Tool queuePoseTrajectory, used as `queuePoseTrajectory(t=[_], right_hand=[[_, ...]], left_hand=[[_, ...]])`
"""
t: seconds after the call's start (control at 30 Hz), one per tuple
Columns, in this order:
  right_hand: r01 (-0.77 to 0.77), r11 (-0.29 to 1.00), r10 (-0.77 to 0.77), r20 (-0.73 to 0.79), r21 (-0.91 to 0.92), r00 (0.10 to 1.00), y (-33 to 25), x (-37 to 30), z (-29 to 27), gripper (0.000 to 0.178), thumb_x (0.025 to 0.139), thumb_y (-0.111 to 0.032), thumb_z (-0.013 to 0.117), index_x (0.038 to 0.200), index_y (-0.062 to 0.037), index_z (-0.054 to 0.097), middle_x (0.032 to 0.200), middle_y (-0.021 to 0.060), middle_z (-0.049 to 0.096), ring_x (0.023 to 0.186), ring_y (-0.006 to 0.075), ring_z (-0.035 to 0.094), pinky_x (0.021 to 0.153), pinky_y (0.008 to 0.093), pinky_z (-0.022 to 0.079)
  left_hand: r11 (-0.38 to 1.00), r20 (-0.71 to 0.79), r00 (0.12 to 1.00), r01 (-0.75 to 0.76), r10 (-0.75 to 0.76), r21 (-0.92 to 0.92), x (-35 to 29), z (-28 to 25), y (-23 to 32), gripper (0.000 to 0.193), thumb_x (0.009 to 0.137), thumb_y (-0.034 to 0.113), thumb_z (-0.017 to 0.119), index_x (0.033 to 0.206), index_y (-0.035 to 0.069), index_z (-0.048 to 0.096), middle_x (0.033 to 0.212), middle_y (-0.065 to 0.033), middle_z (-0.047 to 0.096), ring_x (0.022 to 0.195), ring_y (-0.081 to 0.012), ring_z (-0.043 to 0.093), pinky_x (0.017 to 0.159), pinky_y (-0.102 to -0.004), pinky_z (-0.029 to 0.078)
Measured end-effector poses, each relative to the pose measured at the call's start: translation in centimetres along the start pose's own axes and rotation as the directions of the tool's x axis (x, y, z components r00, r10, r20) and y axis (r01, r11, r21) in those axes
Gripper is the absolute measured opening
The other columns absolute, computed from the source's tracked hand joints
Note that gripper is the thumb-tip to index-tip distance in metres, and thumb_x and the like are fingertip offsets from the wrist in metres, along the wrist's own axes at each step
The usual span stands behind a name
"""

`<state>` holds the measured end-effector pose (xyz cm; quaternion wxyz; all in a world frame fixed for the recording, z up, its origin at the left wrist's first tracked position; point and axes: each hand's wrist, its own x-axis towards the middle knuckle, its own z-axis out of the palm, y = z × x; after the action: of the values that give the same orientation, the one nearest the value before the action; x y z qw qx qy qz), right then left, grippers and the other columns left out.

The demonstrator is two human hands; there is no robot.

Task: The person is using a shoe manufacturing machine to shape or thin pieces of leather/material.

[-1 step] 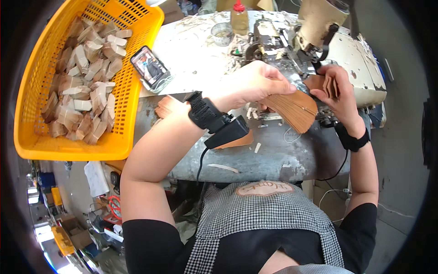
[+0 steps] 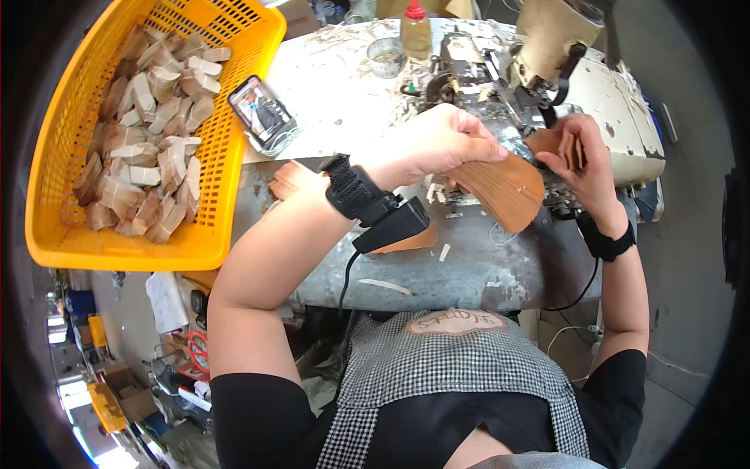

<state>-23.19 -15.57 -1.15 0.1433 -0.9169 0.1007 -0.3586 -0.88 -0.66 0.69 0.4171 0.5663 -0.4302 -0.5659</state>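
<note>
A fanned stack of thin brown leather-like pieces (image 2: pixel 504 194) is gripped in my left hand (image 2: pixel 457 144), its thumb pressed on top. Close by on the right, my right hand (image 2: pixel 584 156) has its fingers curled round a few similar brown pieces (image 2: pixel 573 147), some of them bent. Both hands are just in front of a cream machine head (image 2: pixel 556 39) with metal working parts, which are partly hidden behind my fingers. More brown pieces (image 2: pixel 291 181) lie beside my left forearm, and another brown piece (image 2: pixel 410 239) is partly covered by the device on my wrist.
On the left, a yellow plastic basket (image 2: pixel 48 211) holds many bundles of pale-edged pieces (image 2: pixel 142 156). Beside it a phone (image 2: pixel 262 113) leans on the white tabletop. A red-capped bottle (image 2: pixel 416 35) and a clear cup (image 2: pixel 385 59) stand at the back among scraps.
The whole picture has shifted very slightly. Both hands keep their holds and have hardly moved.
</note>
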Motion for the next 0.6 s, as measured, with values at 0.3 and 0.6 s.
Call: queuePoseTrajectory(t=[0.3, 0.6], right_hand=[[-0.066, 0.988, 0.080, -0.095, 0.137, 0.992, -0.2, -0.3, -0.8, 0.047, 0.069, -0.012, 0.084, 0.097, -0.0046, 0.048, 0.090, 0.0060, 0.048, 0.079, 0.0186, 0.046, 0.072, 0.0282, 0.041], [-0.098, 0.993, 0.094, 0.059, 0.063, 0.994, -0.4, 0.0, -0.2, 0.043, 0.071, -0.013, 0.083, 0.096, -0.0042, 0.049, 0.085, 0.0073, 0.048, 0.079, 0.0203, 0.045, 0.073, 0.0271, 0.041]], left_hand=[[0.998, -0.088, 0.996, 0.028, -0.033, -0.056, 0.1, -1.2, -0.8, 0.027, 0.085, 0.029, 0.070, 0.085, 0.002, 0.067, 0.064, -0.0050, 0.063, 0.045, -0.0090, 0.054, 0.038, -0.0234, 0.042], [0.997, 0.010, 0.998, -0.057, 0.058, -0.059, 0.1, -0.7, -0.4, 0.025, 0.082, 0.028, 0.073, 0.077, 0.004, 0.068, 0.063, -0.0042, 0.063, 0.045, -0.0088, 0.055, 0.038, -0.0236, 0.042]])
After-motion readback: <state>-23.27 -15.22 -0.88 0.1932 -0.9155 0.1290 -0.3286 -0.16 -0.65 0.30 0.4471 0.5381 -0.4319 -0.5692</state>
